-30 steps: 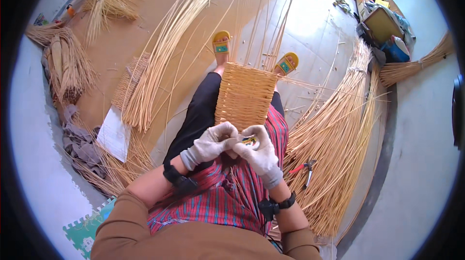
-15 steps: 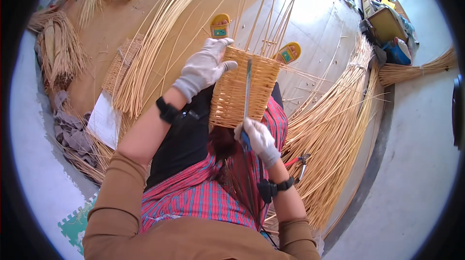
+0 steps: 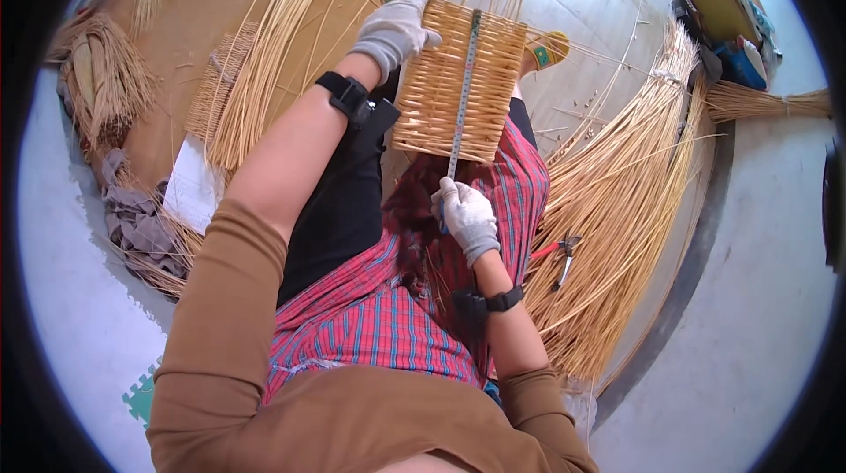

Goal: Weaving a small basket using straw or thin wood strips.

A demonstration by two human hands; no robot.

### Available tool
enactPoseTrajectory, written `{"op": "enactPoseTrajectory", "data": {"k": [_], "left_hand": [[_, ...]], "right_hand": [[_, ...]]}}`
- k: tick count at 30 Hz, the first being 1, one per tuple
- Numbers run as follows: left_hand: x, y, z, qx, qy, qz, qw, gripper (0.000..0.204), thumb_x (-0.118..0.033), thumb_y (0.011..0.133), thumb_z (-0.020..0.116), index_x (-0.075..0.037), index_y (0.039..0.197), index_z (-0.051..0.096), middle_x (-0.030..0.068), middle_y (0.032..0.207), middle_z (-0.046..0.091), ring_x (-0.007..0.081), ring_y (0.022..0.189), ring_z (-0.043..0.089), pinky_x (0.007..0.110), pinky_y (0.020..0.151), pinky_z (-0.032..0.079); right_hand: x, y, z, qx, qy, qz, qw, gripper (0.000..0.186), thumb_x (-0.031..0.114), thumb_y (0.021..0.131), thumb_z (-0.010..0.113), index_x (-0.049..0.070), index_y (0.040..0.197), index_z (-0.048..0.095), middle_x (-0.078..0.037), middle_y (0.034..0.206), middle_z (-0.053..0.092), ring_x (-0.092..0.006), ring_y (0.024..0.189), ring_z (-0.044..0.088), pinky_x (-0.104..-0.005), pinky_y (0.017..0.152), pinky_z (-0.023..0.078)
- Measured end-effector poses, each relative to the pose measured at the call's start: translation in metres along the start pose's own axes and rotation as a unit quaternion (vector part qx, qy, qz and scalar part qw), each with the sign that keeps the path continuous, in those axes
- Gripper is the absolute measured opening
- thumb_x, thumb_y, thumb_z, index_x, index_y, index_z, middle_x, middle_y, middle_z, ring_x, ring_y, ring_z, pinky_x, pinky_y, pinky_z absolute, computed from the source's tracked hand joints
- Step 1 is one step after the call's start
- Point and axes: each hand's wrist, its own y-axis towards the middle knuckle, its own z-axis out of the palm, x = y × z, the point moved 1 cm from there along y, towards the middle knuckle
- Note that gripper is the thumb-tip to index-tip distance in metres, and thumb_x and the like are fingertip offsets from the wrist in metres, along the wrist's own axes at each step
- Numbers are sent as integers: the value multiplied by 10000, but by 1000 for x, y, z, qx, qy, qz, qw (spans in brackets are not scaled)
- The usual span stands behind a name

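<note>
My left hand point(image 3: 398, 31), in a pale work glove, grips the upper left corner of a woven wicker panel point(image 3: 421, 90) and holds it upright above my lap. Long loose canes stick out past the panel's far edge. Down its face runs the extended blade of a tape measure point(image 3: 464, 85), reaching from near the far edge to below the near edge. My right hand point(image 3: 469, 219), gloved too, is closed around the tape measure's case below the panel; only a little blue of the case shows.
On the floor at right lies a big sheaf of canes point(image 3: 617, 209), with red-handled cutters point(image 3: 564, 257) on it. Another woven panel point(image 3: 222, 81), more canes point(image 3: 273, 41) and a white sheet point(image 3: 191, 182) lie at left. A red checked cloth point(image 3: 370, 341) covers my lap.
The panel has moved up and away from me, tilting to show its face more fully. Both hands moved with it, and the tape blade now reads as flat along the weave.
</note>
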Motion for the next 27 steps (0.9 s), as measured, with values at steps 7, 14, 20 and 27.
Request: {"op": "enactPoseTrajectory", "data": {"k": [7, 14, 20, 27], "left_hand": [[-8, -3, 5, -3, 40, -26, 999, 704, -273, 821, 848, -142, 1434, 528, 146, 1404, 630, 359, 1285, 599, 429, 1073, 478], [-8, -3, 2, 2, 22, -36, 999, 712, -276, 821, 845, -175, 1445, 518, 138, 1408, 631, 359, 1295, 594, 435, 1077, 476], [-7, -10, 1, 0, 9, -30, 1000, 728, -257, 811, 848, -169, 1451, 513, 147, 1414, 629, 372, 1285, 599, 441, 1068, 480], [-8, -66, 10, -64, -75, 27, 995, 717, -69, 772, 850, -104, 1407, 520, 177, 1308, 672, 378, 1178, 656, 404, 977, 522]], "right_hand": [[-1, 8, 2, -3, -25, 15, 1000, 491, 426, 1059, 532, 6, 913, 740, -110, 784, 748, -217, 684, 721, -364, 660, 564], [11, 4, 1, -5, -52, -14, 999, 497, 429, 1062, 519, 7, 907, 731, -115, 783, 742, -223, 673, 715, -370, 669, 563], [2, 5, 0, 1, -113, -29, 993, 496, 429, 1063, 490, 16, 923, 726, -138, 830, 747, -260, 756, 729, -395, 728, 560], [-5, -44, -18, 32, 163, -162, 973, 300, 254, 1072, 492, 23, 977, 658, -73, 780, 673, -158, 672, 651, -310, 645, 518]]}}
